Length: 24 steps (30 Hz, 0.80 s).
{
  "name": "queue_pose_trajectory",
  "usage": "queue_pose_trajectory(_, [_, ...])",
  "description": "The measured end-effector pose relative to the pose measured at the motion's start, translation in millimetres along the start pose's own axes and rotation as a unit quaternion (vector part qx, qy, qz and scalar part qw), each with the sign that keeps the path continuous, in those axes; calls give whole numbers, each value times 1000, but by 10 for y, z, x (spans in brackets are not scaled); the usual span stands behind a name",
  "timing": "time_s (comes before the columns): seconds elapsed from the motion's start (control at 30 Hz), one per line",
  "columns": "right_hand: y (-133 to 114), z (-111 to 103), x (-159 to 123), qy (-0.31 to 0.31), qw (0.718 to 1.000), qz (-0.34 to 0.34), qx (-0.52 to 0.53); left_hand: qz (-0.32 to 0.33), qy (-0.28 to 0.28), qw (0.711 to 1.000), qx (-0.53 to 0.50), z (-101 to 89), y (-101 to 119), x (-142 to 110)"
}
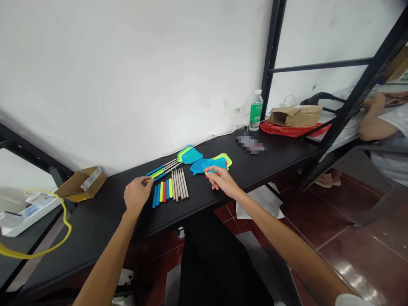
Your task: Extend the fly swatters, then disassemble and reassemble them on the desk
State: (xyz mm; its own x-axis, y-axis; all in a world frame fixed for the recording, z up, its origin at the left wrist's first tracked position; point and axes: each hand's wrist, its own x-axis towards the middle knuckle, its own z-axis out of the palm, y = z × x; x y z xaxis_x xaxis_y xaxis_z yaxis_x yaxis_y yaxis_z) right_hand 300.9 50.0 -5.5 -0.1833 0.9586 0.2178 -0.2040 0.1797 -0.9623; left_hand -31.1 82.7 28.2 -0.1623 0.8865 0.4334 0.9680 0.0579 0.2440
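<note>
My left hand (137, 192) is closed, its fingertips pinching the blue handle end of the nearest assembled fly swatter (162, 175). Beyond it lie more assembled swatters with blue and green handles, their mesh heads (190, 154) overlapping against the wall side. My right hand (221, 180) hovers at a pile of loose blue, yellow-green and red swatter heads (219, 162). Its index finger is stretched out over a blue head, and the other fingers are partly curled. Between my hands are a row of loose coloured handles (164, 191) and several metal rods (180, 185).
An opened cardboard box (84, 185) stands at the left, near a white power strip (32, 212) and a yellow cable (67, 221). A water bottle (256, 111) and another carton (296, 115) on red plastic are at the right. Another person's arm (371, 119) shows far right.
</note>
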Motion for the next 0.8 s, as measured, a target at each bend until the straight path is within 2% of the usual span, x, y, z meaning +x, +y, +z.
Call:
queue_pose_trajectory(0.17, [-6,7,-21,-14,999,-9,-38,-52,-23,998,-27,-195,-74,-631])
queue_pose_trajectory(0.27, [-9,22,-42,-13,997,-11,-74,-85,-53,994,-32,-271,-63,-862])
queue_pose_trajectory(0.4, [-12,74,-80,-11,988,-12,-152,-108,-89,990,-31,-314,-27,-895])
queue_pose_trajectory(0.5, [-9,122,-127,-13,974,-45,-221,-108,-101,989,-31,-316,-19,-879])
queue_pose_trajectory(0.63, [13,171,-173,-19,950,-82,-300,-88,-89,991,-35,-304,-27,-921])
queue_pose_trajectory(0.8, [14,273,-95,-33,932,-68,-355,-43,-50,998,-23,-291,-58,-969])
